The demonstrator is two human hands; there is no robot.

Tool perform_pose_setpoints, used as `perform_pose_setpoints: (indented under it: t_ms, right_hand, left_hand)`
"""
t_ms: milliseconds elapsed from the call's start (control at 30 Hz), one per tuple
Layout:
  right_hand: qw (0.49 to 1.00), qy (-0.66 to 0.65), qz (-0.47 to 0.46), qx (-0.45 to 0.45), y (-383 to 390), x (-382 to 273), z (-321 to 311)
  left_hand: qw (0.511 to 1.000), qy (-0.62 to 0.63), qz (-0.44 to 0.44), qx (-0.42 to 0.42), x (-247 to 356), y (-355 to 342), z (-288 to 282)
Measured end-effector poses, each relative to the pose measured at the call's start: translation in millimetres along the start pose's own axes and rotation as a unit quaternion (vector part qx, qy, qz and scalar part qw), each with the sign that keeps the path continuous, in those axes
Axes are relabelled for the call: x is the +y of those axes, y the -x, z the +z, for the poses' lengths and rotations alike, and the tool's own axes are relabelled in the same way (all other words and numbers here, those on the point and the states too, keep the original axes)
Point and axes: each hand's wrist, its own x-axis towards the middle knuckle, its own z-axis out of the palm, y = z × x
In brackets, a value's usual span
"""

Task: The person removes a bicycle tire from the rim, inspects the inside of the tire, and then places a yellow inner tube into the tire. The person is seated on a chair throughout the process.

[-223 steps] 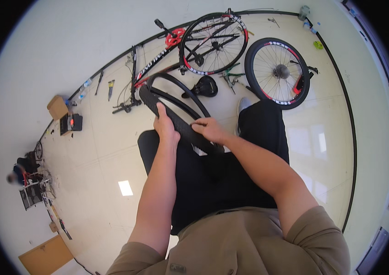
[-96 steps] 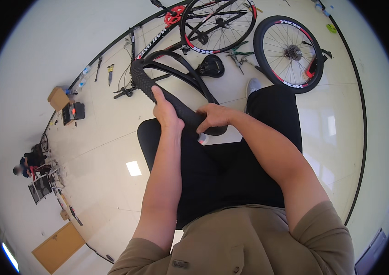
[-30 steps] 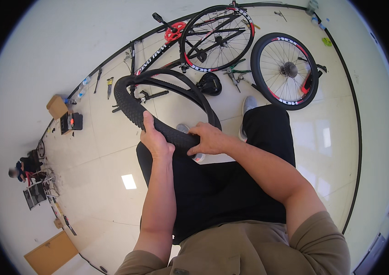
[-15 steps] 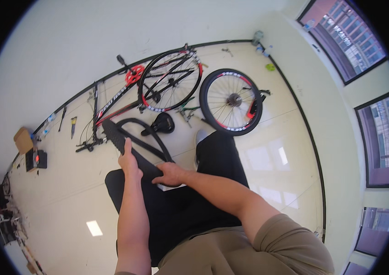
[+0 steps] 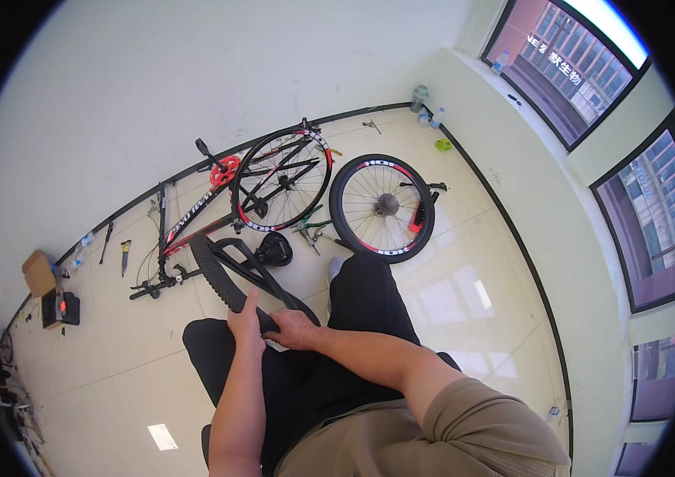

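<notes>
A loose black bicycle tire (image 5: 212,272) with a knobbly tread is held over my lap, its far end reaching out over the floor. My left hand (image 5: 247,324) is closed round the near part of the tire, thumb pointing away from me. Right beside it, my right hand (image 5: 293,329) grips the same tire, its fingers curled over the edge. The palms and some of the fingers are hidden. Just beyond the tire lies a black saddle (image 5: 274,250) on the floor.
A bicycle frame (image 5: 186,221) with a red chainring lies along the wall, a bare-rimmed wheel (image 5: 328,171) over it. To its right lies a tired wheel (image 5: 387,205) with a cassette. An open cardboard box (image 5: 38,273) sits at left; bottles (image 5: 419,97) stand in the far corner.
My left hand has slid back along the tire toward my right hand. The tire has turned, showing more of its tread. The view has shifted a little.
</notes>
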Motion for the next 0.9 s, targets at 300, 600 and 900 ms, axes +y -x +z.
perform_pose_setpoints:
  t_ms: [300,600,900]
  right_hand:
    - [0.987,-0.131,0.071,-0.054,-4.9,2.8,-10.9]
    - [0.976,-0.081,0.092,-0.177,-1.6,1.1,-24.7]
    - [0.996,-0.069,-0.045,-0.035,2.7,-10.9,-24.9]
  left_hand:
    - [0.989,-0.052,0.051,0.127,7.2,10.5,17.0]
    - [0.991,0.063,0.063,0.098,2.4,1.4,7.0]
    - [0.979,0.155,0.09,0.1,36.0,-1.0,-10.0]
